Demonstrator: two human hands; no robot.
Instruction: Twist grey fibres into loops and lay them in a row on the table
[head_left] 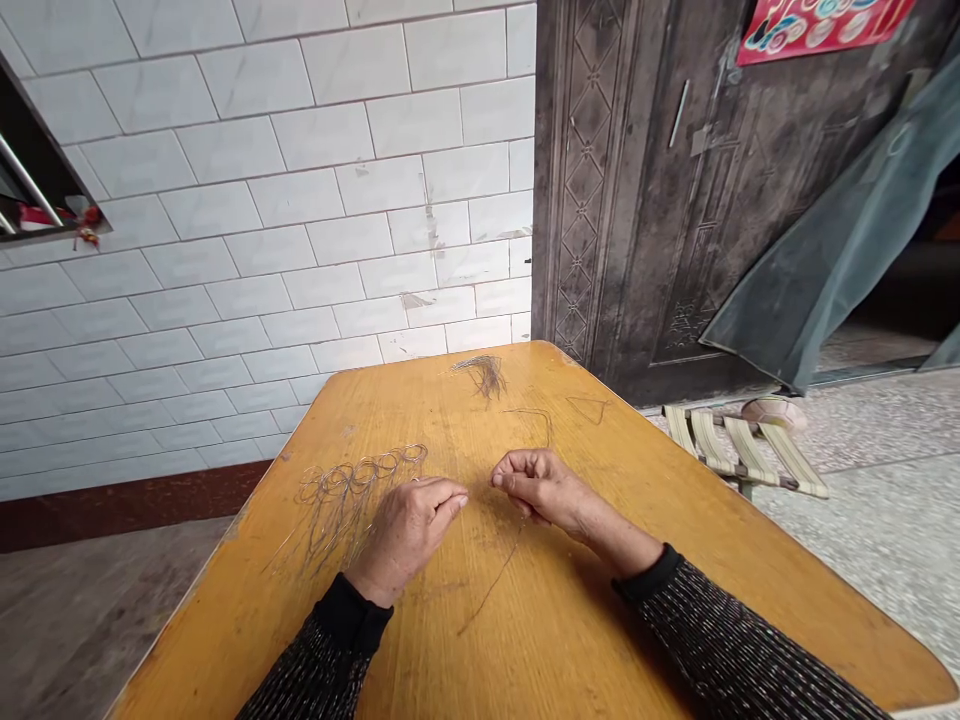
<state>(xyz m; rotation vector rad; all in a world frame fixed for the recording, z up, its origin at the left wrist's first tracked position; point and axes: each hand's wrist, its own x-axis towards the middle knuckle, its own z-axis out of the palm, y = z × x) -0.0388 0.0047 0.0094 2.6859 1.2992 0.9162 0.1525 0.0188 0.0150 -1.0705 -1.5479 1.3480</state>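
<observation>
My right hand (546, 488) is closed in a pinch above the wooden table (555, 640). A thin wire (491, 593) trails from beneath it toward the near side, and another stretch of wire (550, 425) curves up behind its fingers. Thumb and forefinger of my left hand (409, 530) are pressed together a short gap away; whatever sits between them is too fine to see. Beside and behind that hand lies a row of wire loops (364, 474) with long loose tails, partly hidden by it.
Toward the table's far end lies a bundle of thin wires (487, 376), with a bent wire (590, 408) to its right. A tiled wall (322, 230) and a dark carved door (622, 250) stand behind. A strapped folding stool (739, 450) is at the right edge.
</observation>
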